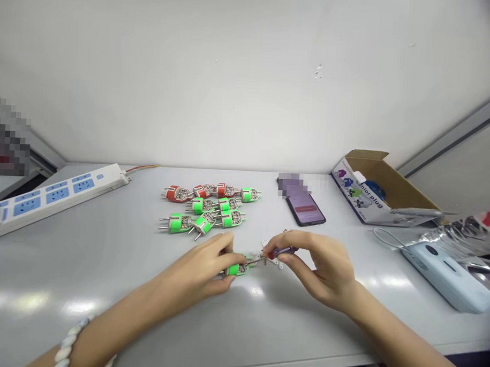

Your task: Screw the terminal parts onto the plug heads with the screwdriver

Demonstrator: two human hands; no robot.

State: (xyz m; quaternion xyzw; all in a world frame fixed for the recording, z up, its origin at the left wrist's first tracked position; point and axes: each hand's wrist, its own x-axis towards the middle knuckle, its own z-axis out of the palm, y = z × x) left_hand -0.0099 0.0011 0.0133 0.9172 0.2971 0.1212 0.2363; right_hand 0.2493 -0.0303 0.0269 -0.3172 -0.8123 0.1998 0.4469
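Observation:
My left hand [214, 262] is closed on a green electrical plug [234, 270] with its inner metal parts exposed, and pins it against the table. In my right hand [318, 263] is a small screwdriver [285, 251] with a purple and red handle, pinched between thumb and fingers. Its thin shaft points left, and the tip meets the right end of the plug or lies just over it. Several small white pieces [280, 265] lie under and beside the screwdriver, partly hidden by my right fingers.
Behind my hands lie several opened plugs, green [180, 223] and red [178, 193]. A phone [304, 204] and an open cardboard box [369, 198] are at the back right. A light blue device [446, 276] sits at the right, a power strip [63, 193] at the left.

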